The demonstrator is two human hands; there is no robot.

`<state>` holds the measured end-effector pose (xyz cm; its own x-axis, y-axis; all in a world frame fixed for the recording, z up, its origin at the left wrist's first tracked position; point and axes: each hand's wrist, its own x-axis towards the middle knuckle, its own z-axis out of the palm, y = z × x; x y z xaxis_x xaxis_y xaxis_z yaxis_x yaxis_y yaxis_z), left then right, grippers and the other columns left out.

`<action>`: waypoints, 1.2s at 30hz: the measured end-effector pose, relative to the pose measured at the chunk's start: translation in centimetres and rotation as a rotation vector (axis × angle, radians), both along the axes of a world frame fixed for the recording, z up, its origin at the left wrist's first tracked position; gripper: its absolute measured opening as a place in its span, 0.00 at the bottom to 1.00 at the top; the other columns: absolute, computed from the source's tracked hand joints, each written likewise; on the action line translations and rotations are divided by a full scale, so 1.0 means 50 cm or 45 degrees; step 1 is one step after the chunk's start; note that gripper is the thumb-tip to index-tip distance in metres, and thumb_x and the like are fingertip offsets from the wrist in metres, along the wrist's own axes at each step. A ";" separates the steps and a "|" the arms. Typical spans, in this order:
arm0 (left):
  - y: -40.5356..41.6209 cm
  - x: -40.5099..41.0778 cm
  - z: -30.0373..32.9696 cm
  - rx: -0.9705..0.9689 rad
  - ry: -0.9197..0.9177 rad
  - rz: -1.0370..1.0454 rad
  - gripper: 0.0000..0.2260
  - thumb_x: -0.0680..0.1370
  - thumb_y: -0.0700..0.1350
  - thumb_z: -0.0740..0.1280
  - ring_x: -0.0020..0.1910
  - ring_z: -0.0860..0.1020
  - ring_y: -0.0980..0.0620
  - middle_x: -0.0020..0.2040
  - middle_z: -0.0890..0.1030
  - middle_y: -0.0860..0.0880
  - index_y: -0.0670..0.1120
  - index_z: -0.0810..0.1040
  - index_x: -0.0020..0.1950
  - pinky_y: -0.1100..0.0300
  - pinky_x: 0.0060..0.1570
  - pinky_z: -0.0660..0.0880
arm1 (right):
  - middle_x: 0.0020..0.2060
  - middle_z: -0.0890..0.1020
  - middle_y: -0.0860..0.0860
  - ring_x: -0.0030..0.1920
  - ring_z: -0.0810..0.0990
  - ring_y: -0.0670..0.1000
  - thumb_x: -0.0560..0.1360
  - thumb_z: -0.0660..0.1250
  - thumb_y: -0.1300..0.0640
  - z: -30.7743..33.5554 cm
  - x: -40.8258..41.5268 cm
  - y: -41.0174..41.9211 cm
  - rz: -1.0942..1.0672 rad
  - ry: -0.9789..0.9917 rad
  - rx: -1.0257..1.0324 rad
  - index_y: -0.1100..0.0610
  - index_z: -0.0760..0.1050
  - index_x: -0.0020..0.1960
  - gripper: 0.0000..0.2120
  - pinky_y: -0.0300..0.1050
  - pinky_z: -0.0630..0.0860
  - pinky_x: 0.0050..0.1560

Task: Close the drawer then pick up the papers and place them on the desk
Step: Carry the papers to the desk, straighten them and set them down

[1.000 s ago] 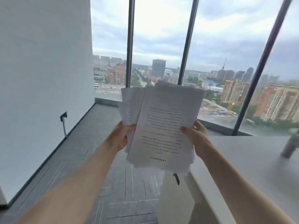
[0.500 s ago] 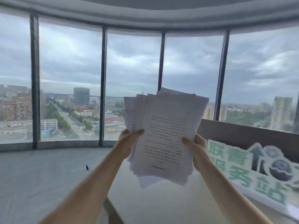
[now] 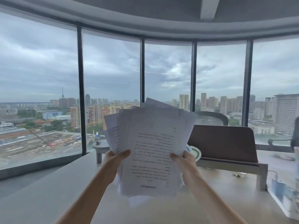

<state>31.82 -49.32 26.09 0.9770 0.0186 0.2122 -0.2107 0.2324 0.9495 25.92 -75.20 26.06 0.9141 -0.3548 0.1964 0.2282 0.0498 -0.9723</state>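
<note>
View has swung right since half a sec ago: the green-lettered sign is gone from frame, and a dark brown panel [image 3: 224,143] on a low riser [image 3: 252,168] now fills the space behind the papers [image 3: 152,152], w/ a mesh chair back [image 3: 210,118] beyond it. Papers sit in the same two-handed hold as before. Left hand [image 3: 113,160] pinches the fanned stack's left edge, thumb across the front; right hand [image 3: 186,160] clamps the right edge, fingers [image 3: 175,156] curled onto the top sheet. Stack is raised upright, above the pale surface [image 3: 48,191], in front of the panel, not touching either. Sheets are splayed and uneven. Drawer not in view. Step in hand looks like the last one: carry done, placement pending. Next move prob. calls for tipping the stack flat and lowering it onto bare surface short of the riser, keeping both edges squeezed so loose sheets don't slide out.
</note>
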 end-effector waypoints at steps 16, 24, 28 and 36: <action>-0.163 -0.087 -0.157 0.012 0.052 -0.378 0.17 0.69 0.37 0.77 0.54 0.82 0.34 0.53 0.85 0.37 0.35 0.82 0.56 0.37 0.55 0.78 | 0.50 0.88 0.49 0.50 0.87 0.49 0.73 0.65 0.73 -0.174 -0.169 -0.131 -0.052 0.050 0.088 0.55 0.79 0.57 0.19 0.46 0.80 0.46; -0.196 -0.085 -0.139 0.132 -0.041 -0.407 0.13 0.71 0.37 0.76 0.50 0.84 0.38 0.50 0.86 0.41 0.40 0.83 0.55 0.43 0.50 0.81 | 0.51 0.87 0.48 0.51 0.86 0.49 0.74 0.65 0.72 -0.158 -0.166 -0.141 -0.054 -0.042 0.034 0.52 0.78 0.56 0.19 0.44 0.83 0.46; -0.193 -0.084 -0.119 0.135 -0.086 -0.347 0.09 0.72 0.35 0.75 0.45 0.85 0.43 0.44 0.87 0.46 0.42 0.83 0.51 0.47 0.46 0.83 | 0.54 0.86 0.49 0.53 0.86 0.50 0.75 0.65 0.72 -0.142 -0.150 -0.141 -0.034 -0.080 0.001 0.54 0.74 0.61 0.19 0.44 0.81 0.46; -0.154 -0.080 -0.090 0.125 -0.130 -0.326 0.15 0.70 0.36 0.77 0.49 0.85 0.41 0.50 0.86 0.41 0.38 0.83 0.55 0.40 0.52 0.81 | 0.53 0.85 0.49 0.52 0.85 0.47 0.74 0.67 0.71 -0.097 -0.132 -0.129 0.012 -0.145 -0.084 0.54 0.74 0.63 0.20 0.41 0.81 0.47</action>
